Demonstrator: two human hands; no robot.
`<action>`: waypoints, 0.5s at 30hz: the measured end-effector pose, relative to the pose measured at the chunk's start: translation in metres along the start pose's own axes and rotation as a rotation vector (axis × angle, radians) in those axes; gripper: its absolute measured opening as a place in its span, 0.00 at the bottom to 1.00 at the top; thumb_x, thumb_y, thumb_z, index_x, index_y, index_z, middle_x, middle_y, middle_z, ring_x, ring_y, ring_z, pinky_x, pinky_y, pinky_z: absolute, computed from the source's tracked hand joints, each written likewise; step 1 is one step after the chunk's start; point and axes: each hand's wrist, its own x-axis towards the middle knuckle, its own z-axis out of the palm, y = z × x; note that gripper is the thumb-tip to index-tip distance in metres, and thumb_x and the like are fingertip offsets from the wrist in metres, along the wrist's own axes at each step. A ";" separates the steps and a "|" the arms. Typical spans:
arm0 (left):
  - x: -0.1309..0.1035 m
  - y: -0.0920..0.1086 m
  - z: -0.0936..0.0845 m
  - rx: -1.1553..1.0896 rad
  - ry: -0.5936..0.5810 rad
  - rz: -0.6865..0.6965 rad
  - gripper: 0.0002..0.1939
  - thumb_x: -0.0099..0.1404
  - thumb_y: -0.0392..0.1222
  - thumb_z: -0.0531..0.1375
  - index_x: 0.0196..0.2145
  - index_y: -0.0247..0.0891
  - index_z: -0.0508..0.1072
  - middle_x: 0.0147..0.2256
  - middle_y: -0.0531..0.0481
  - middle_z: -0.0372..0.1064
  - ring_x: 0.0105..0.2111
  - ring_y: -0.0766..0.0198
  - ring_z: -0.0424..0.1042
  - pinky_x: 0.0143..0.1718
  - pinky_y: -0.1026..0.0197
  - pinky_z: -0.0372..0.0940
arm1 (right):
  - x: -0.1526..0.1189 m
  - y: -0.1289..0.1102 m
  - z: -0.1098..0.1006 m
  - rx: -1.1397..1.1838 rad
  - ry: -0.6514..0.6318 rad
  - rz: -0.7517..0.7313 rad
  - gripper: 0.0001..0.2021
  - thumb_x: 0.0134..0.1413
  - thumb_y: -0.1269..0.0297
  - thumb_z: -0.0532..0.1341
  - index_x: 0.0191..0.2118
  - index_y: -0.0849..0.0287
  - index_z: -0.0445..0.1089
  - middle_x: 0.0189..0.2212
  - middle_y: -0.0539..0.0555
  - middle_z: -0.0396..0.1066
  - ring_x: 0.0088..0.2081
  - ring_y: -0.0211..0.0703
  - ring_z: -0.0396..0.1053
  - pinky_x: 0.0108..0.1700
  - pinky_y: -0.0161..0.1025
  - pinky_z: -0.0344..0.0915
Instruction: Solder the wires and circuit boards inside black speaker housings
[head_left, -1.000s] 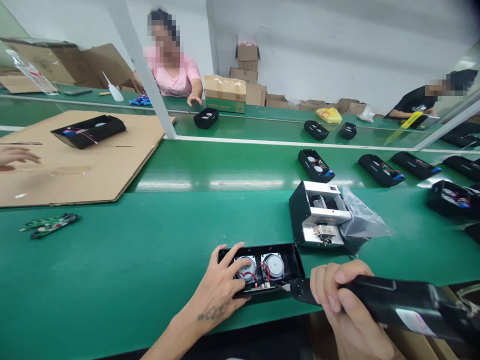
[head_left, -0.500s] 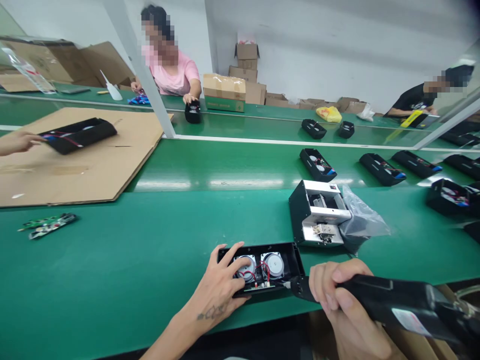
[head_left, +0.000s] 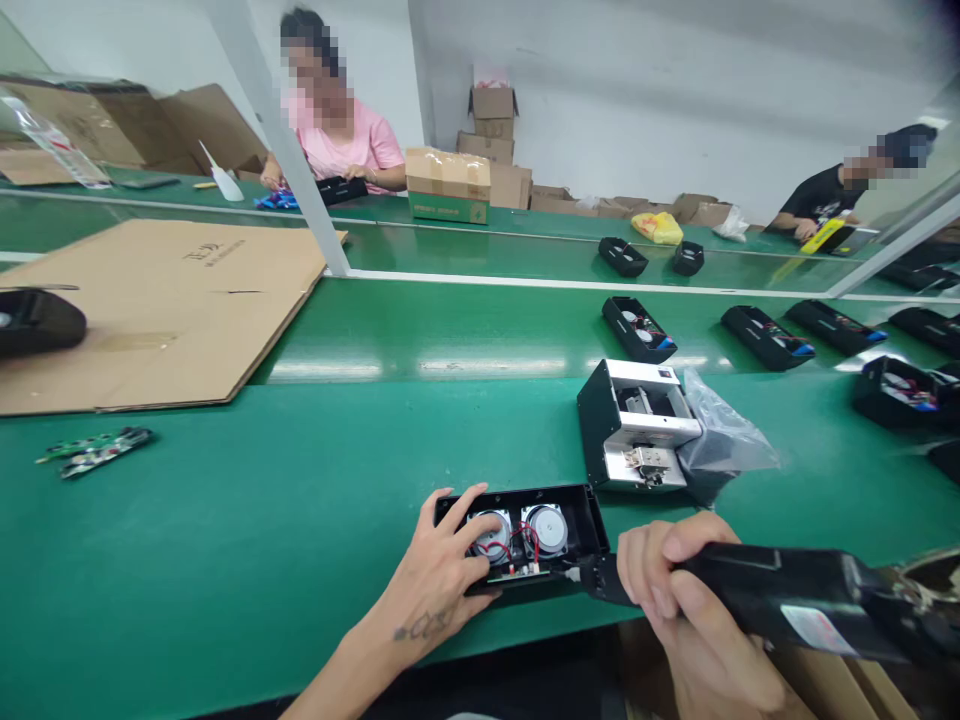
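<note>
A black speaker housing (head_left: pixel 577 510) lies open on the green bench in front of me, with two round silver speakers (head_left: pixel 547 530) and red wires inside. Along its near edge sits a small circuit board (head_left: pixel 517 573). My left hand (head_left: pixel 450 550) grips the housing's left end, thumb at the near wall and fingers over the left speaker. In my right hand (head_left: pixel 690 570) is a black electric screwdriver (head_left: pixel 772 590), held nearly level. Its tip meets the near right part of the housing beside the board; any screw there is too small to see.
Behind the housing stands a screw feeder (head_left: pixel 637 430) with a clear plastic bag (head_left: pixel 724 430) beside it. Loose circuit boards (head_left: pixel 97 450) and a cardboard sheet (head_left: pixel 247 270) lie left. Several black housings (head_left: pixel 765 337) line the belt. Two people (head_left: pixel 367 140) work across from me.
The screwdriver's rear end has shifted slightly, while my left hand and the housing stay put. A housing on the cardboard has moved left. The person opposite has drawn a housing closer.
</note>
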 end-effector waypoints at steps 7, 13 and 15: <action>-0.001 0.000 0.000 0.006 0.006 0.000 0.16 0.61 0.53 0.78 0.30 0.43 0.78 0.53 0.53 0.78 0.71 0.38 0.61 0.69 0.35 0.41 | 0.000 0.006 -0.003 0.017 -0.018 0.007 0.02 0.72 0.62 0.61 0.47 0.49 0.70 0.22 0.43 0.61 0.23 0.36 0.59 0.27 0.39 0.55; 0.000 0.001 -0.002 -0.010 0.017 -0.004 0.16 0.61 0.51 0.79 0.30 0.42 0.78 0.53 0.53 0.78 0.71 0.38 0.62 0.69 0.36 0.42 | 0.002 0.007 0.000 0.008 -0.006 -0.040 0.02 0.72 0.62 0.61 0.46 0.50 0.71 0.22 0.43 0.62 0.23 0.36 0.59 0.27 0.39 0.56; 0.000 0.001 -0.001 -0.013 0.018 -0.004 0.16 0.62 0.51 0.78 0.30 0.42 0.78 0.53 0.54 0.78 0.71 0.38 0.62 0.69 0.36 0.42 | 0.002 0.005 0.000 0.003 -0.010 -0.037 0.02 0.72 0.62 0.61 0.46 0.50 0.71 0.22 0.43 0.61 0.23 0.36 0.59 0.27 0.39 0.56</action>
